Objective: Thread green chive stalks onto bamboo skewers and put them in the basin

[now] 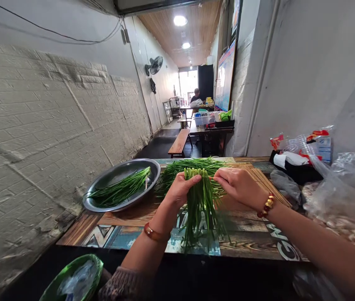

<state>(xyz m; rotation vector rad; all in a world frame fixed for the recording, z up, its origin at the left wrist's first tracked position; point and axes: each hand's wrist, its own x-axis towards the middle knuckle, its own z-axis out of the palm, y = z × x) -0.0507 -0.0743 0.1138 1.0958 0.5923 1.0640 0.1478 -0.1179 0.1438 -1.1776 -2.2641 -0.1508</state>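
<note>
My left hand [180, 188] is closed around a bunch of garlic chives [200, 209], thumb across the front near the pale stem ends. Those ends are lined up in a row at the top, and the green leaves hang down over the table's front part. Close beside the stems on the right, my right hand [238, 184] pinches what looks like a thin bamboo skewer, mostly hidden by the fingers. Behind both hands lies a large pile of loose chives [177, 171]. Bamboo skewers [262, 177] are spread on the table right of the pile.
A steel basin [91, 200] holding chives [121, 188] stands on the table [249, 240] at left. Plastic bags [347, 200] with pale contents and a black box [293, 169] crowd the right. Below left is a green bin [55, 278]. A person [195, 97] sits far back.
</note>
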